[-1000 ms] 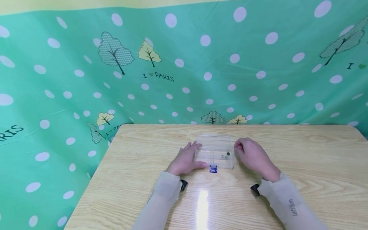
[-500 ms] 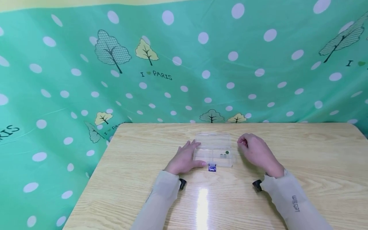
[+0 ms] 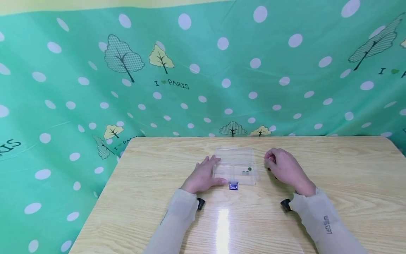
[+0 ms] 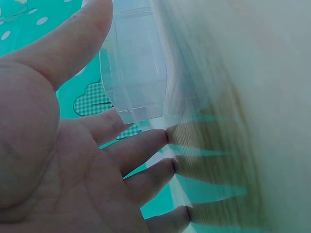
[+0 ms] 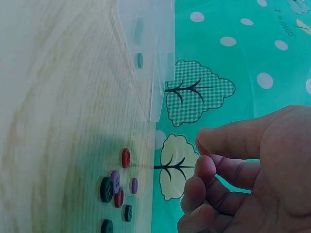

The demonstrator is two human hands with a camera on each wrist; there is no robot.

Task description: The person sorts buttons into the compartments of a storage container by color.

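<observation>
A clear plastic box point(image 3: 223, 173) with compartments stands on the table, its lid point(image 3: 234, 155) tipped back. Inside its right compartment lie a few small green buttons point(image 3: 250, 169). My left hand point(image 3: 203, 176) spans the box's left side, thumb at the front, with several fingertips resting on the table. To the right of the box, my right hand point(image 3: 282, 167) hovers with loosely curled fingers, thumb near the index finger; no thing shows between them. Below it, largely hidden in the head view, lie several red, purple and dark green buttons point(image 5: 107, 189).
A blue tag point(image 3: 233, 186) sits at the box's front edge. The wooden table point(image 3: 152, 169) ends at the back against a green dotted cloth point(image 3: 177, 116). Each wrist wears a black camera point(image 3: 285, 205).
My right hand has moved rightward from the box's right edge to above the loose buttons, which now partly show under it. The left hand stays at the box.
</observation>
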